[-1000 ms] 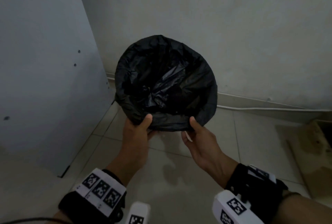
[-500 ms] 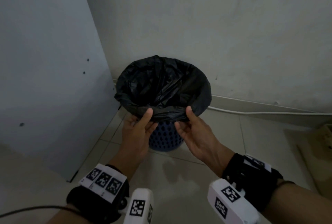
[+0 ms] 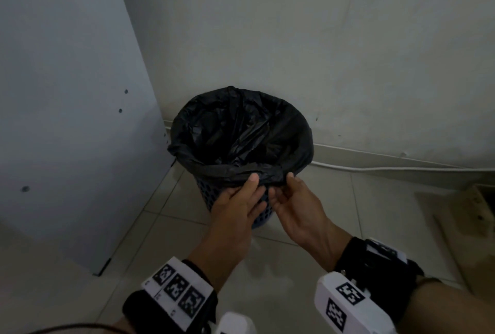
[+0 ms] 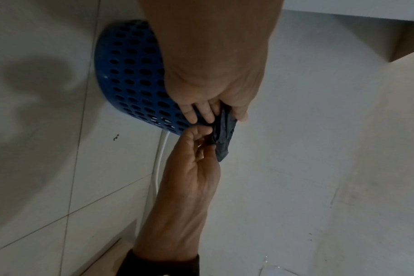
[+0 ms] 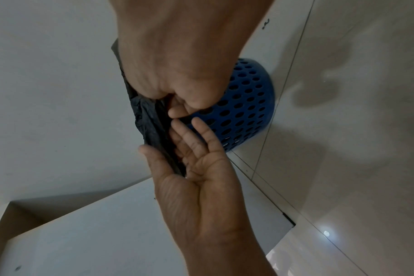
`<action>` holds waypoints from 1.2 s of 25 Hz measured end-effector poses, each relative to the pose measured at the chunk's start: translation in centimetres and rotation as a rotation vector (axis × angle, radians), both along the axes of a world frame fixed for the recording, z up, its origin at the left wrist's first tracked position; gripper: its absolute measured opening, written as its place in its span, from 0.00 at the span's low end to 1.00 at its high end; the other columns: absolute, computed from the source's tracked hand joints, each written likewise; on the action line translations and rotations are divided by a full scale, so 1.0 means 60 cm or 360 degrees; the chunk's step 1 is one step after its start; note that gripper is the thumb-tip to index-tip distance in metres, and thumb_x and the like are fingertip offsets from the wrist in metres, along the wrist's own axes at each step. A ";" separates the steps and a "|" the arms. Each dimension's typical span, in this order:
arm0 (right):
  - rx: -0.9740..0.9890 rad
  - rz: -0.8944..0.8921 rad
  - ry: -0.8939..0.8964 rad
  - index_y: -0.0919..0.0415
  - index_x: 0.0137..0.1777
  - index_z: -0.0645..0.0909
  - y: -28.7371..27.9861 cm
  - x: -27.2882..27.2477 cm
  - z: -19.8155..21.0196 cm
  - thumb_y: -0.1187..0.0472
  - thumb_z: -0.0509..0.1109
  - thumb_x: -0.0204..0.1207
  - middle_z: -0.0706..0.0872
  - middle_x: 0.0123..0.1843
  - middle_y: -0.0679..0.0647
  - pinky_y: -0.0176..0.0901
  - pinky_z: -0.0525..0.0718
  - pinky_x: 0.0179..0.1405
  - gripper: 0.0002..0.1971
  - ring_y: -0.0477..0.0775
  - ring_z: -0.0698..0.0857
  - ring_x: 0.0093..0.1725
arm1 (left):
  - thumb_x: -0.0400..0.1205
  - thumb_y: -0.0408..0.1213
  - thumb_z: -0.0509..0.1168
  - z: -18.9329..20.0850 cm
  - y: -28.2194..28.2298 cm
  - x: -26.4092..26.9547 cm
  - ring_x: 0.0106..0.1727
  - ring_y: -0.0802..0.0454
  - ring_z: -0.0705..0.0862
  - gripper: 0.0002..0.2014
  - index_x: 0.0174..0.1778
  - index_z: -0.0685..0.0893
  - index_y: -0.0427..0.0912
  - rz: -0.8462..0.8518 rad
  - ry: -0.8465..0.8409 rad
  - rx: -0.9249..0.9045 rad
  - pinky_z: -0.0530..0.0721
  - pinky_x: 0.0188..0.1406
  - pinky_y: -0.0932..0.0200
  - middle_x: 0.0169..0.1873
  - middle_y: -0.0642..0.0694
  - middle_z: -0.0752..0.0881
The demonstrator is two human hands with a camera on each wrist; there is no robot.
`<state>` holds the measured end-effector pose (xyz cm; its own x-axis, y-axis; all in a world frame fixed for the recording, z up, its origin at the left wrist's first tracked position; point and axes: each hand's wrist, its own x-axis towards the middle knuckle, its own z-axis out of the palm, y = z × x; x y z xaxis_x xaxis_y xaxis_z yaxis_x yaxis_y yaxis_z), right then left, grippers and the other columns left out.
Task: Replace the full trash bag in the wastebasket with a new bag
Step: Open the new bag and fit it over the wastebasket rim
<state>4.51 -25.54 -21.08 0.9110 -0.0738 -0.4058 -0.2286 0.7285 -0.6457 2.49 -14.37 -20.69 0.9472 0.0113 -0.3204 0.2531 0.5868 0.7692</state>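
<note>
A blue perforated wastebasket [image 3: 207, 195] stands on the tiled floor in the corner. A black trash bag [image 3: 241, 132] lines it, its mouth folded out over the rim. Both hands meet at the near side of the rim. My left hand [image 3: 253, 183] has its thumb on top of the folded bag edge and its fingers underneath. My right hand [image 3: 288, 186] pinches the same edge just to the right. In the left wrist view the left hand [image 4: 215, 114] and right hand [image 4: 201, 142] hold a bunched strip of bag [image 4: 223, 138] beside the basket [image 4: 132, 74]. The right wrist view shows the right hand [image 5: 177, 104] gripping the bag [image 5: 149, 121].
A tall grey panel [image 3: 67, 119] stands close on the basket's left, and the wall [image 3: 321, 39] is right behind it. A white cable [image 3: 375, 169] runs along the baseboard. Flat cardboard [image 3: 468, 213] lies on the floor at the far right.
The two hands have slid toward each other along the near rim and now almost touch. The view has pulled back, so the basket's blue side shows below the bag.
</note>
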 end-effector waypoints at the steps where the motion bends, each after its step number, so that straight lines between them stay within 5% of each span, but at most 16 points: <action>1: -0.0009 -0.0014 -0.0016 0.65 0.63 0.77 -0.003 0.000 -0.004 0.63 0.57 0.87 0.85 0.48 0.60 0.34 0.86 0.34 0.11 0.48 0.82 0.36 | 0.81 0.39 0.69 0.000 -0.004 0.002 0.57 0.54 0.88 0.14 0.63 0.82 0.46 -0.0014 0.0019 0.0017 0.86 0.53 0.57 0.59 0.48 0.88; 3: -0.0045 -0.0087 -0.0047 0.70 0.67 0.76 -0.008 0.001 -0.010 0.68 0.60 0.84 0.84 0.52 0.65 0.34 0.86 0.34 0.14 0.49 0.83 0.37 | 0.82 0.39 0.69 0.000 -0.009 0.007 0.57 0.53 0.88 0.18 0.68 0.80 0.44 0.0019 0.0044 0.0059 0.86 0.51 0.57 0.61 0.48 0.87; 6: -0.0189 -0.0152 -0.0049 0.70 0.59 0.79 -0.011 -0.005 -0.009 0.72 0.63 0.82 0.86 0.48 0.63 0.34 0.87 0.35 0.08 0.49 0.85 0.36 | 0.82 0.37 0.69 -0.003 -0.015 0.011 0.54 0.54 0.89 0.19 0.69 0.79 0.41 0.0092 0.0043 0.0112 0.86 0.47 0.59 0.60 0.47 0.88; 10: -0.0540 -0.0139 -0.0203 0.66 0.56 0.82 -0.014 -0.023 -0.011 0.75 0.72 0.74 0.90 0.47 0.61 0.42 0.88 0.50 0.13 0.52 0.89 0.44 | 0.83 0.37 0.68 -0.001 -0.018 0.009 0.53 0.53 0.90 0.18 0.69 0.79 0.43 0.0137 0.0010 0.0152 0.86 0.47 0.58 0.60 0.46 0.88; 14: -0.1166 -0.0137 -0.0401 0.59 0.46 0.86 -0.020 -0.023 -0.019 0.64 0.73 0.78 0.91 0.38 0.54 0.43 0.88 0.45 0.01 0.47 0.88 0.38 | 0.85 0.48 0.62 0.002 -0.020 0.006 0.53 0.52 0.90 0.20 0.72 0.76 0.47 0.0167 0.0008 0.0140 0.86 0.49 0.56 0.59 0.42 0.88; 16: -0.1394 -0.0108 -0.0470 0.57 0.44 0.85 -0.017 -0.021 -0.024 0.60 0.69 0.81 0.90 0.39 0.52 0.43 0.87 0.44 0.05 0.46 0.87 0.39 | 0.86 0.50 0.60 0.001 -0.020 0.006 0.53 0.52 0.90 0.21 0.73 0.74 0.47 0.0214 -0.0007 0.0177 0.87 0.51 0.54 0.59 0.42 0.88; 19: -0.1160 -0.0070 -0.0391 0.61 0.46 0.82 -0.008 -0.018 -0.031 0.60 0.65 0.83 0.89 0.43 0.55 0.43 0.86 0.48 0.08 0.50 0.86 0.43 | 0.87 0.47 0.58 0.003 -0.021 0.004 0.53 0.53 0.90 0.18 0.73 0.74 0.48 0.0200 -0.0055 0.0192 0.87 0.51 0.54 0.62 0.45 0.86; 25: -0.0165 -0.0095 -0.0082 0.68 0.48 0.81 -0.001 -0.001 -0.008 0.70 0.60 0.84 0.85 0.35 0.57 0.31 0.86 0.34 0.08 0.46 0.83 0.33 | 0.87 0.37 0.60 -0.013 -0.012 -0.010 0.53 0.54 0.90 0.11 0.60 0.79 0.34 0.0131 -0.0061 0.0242 0.85 0.55 0.57 0.58 0.40 0.88; 30: 0.0024 -0.0014 -0.0019 0.66 0.50 0.79 -0.005 0.017 0.000 0.70 0.57 0.85 0.82 0.39 0.56 0.29 0.86 0.33 0.08 0.45 0.80 0.35 | 0.87 0.34 0.61 -0.016 0.005 -0.001 0.51 0.55 0.90 0.06 0.53 0.82 0.39 0.0013 0.0049 0.0216 0.85 0.50 0.56 0.56 0.43 0.90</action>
<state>5.53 -25.83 -21.08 0.9151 -0.0756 -0.3960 -0.2147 0.7399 -0.6375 2.42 -14.06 -21.63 0.9367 0.0640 -0.3443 0.2736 0.4798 0.8337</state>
